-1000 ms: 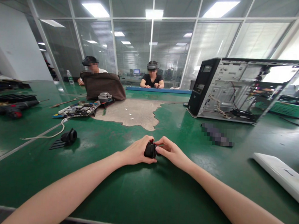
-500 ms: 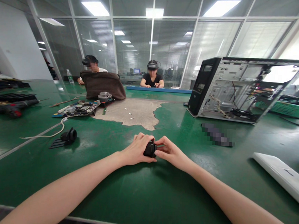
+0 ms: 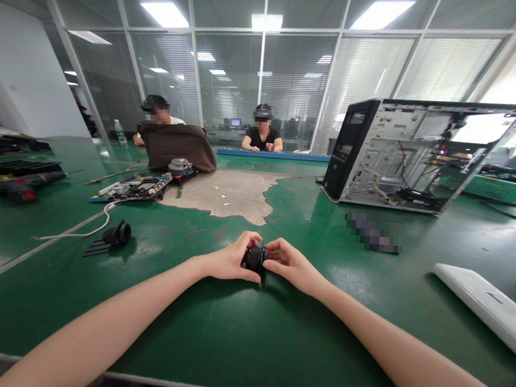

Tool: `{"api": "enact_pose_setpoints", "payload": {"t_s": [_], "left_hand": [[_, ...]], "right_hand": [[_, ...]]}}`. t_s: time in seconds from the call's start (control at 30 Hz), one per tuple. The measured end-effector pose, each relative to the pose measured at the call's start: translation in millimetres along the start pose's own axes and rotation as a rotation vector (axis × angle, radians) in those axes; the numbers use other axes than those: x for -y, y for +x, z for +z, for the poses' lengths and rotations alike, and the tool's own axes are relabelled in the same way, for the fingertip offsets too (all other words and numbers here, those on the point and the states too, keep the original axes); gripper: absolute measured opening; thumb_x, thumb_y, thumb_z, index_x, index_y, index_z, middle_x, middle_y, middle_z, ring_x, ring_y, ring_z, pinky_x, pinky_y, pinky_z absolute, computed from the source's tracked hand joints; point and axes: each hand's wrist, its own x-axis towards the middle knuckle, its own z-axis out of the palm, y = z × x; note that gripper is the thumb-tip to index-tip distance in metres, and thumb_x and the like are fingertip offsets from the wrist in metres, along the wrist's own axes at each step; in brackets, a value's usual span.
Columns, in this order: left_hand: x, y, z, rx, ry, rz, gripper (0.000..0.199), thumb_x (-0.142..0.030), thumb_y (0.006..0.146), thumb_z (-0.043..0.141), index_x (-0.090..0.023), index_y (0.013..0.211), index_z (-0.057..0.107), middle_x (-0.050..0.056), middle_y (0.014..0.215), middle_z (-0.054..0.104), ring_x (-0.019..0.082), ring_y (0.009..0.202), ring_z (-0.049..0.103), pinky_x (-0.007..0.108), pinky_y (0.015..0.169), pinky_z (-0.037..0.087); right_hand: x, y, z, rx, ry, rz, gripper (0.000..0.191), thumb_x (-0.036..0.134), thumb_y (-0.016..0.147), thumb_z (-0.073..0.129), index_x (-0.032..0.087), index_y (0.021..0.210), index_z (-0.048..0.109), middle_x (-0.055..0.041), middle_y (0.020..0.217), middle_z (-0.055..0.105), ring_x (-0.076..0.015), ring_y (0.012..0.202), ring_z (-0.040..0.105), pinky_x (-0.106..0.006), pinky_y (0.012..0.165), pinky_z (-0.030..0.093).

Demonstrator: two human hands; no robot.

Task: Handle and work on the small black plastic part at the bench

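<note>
A small black part (image 3: pixel 254 258) with a round body and a flat plate is held just above the green table (image 3: pixel 248 340). My left hand (image 3: pixel 231 255) wraps round its left side, thumb below and fingers above. From the right, my right hand (image 3: pixel 290 265) pinches the plate side with thumb and fingers. Another black part (image 3: pixel 117 235), round with flat prongs, lies on the table to the left of my hands.
An open computer case (image 3: pixel 388 155) stands at the back right, with a blurred dark object (image 3: pixel 372 232) before it. A white slab (image 3: pixel 484 303) lies right. A circuit board (image 3: pixel 132 188), a cable and a power drill (image 3: pixel 26 186) lie left. Two people sit across the table.
The black part has turned in my hands, so its round body and flat plate now show. My left fingers have shifted and lie less over it.
</note>
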Motion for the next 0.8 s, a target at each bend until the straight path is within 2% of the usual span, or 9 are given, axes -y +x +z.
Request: {"api": "enact_pose_setpoints", "payload": {"t_s": [0.17,0.27,0.37,0.53,0.7,0.8], "left_hand": [[2,1,-3.4,0.054,0.029,0.005,0.064,-0.028,0.066,0.065,-0.020,0.120,0.033,0.008,0.117,0.042,0.023,0.107,0.042,0.039,0.093,0.034],[4,2,-2.0,0.071,0.051,-0.027,0.071,-0.029,0.067,0.064,-0.021,0.127,0.027,0.009,0.122,0.041,0.024,0.111,0.039,0.042,0.096,0.029],[5,2,-0.5,0.081,0.024,-0.036,0.076,-0.032,0.069,0.063,-0.021,0.130,0.018,0.010,0.122,0.039,0.023,0.110,0.041,0.041,0.094,0.032],[-1,-1,-0.2,0.077,0.046,-0.028,0.060,-0.038,0.075,0.054,-0.019,0.123,0.023,0.010,0.116,0.042,0.022,0.103,0.047,0.038,0.088,0.039],[-6,-4,1.7,0.042,0.140,-0.007,0.053,-0.036,0.080,0.048,-0.017,0.124,0.025,0.013,0.123,0.037,0.023,0.113,0.039,0.041,0.095,0.032],[-6,-4,2.5,0.039,0.150,-0.006,0.053,-0.036,0.081,0.047,-0.017,0.125,0.024,0.013,0.123,0.037,0.023,0.113,0.039,0.041,0.096,0.031]], "right_hand": [[5,-3,-2,0.054,-0.024,-0.045,0.032,0.026,0.069,0.064,0.019,0.092,0.044,-0.0018,0.091,0.057,-0.0150,0.086,0.057,-0.035,0.082,0.045],[6,-3,-3,0.066,-0.036,-0.057,0.029,0.028,0.070,0.063,0.019,0.092,0.045,-0.0020,0.091,0.057,-0.0149,0.086,0.057,-0.034,0.081,0.045],[6,-3,-3,0.038,-0.045,-0.047,0.024,0.032,0.075,0.057,0.019,0.091,0.046,-0.0024,0.090,0.057,-0.0149,0.085,0.057,-0.033,0.080,0.045],[5,-2,-2,0.010,-0.062,-0.039,0.029,0.030,0.072,0.061,0.020,0.094,0.045,-0.0030,0.096,0.054,-0.0159,0.089,0.056,-0.035,0.082,0.046],[8,-4,-4,0.032,-0.072,-0.056,0.034,0.024,0.066,0.067,0.020,0.089,0.042,-0.0011,0.092,0.053,-0.0160,0.088,0.055,-0.036,0.083,0.044],[10,-4,-4,0.077,0.007,-0.030,0.030,0.025,0.070,0.063,0.020,0.089,0.040,-0.0007,0.091,0.052,-0.0148,0.088,0.055,-0.034,0.082,0.044]]}}
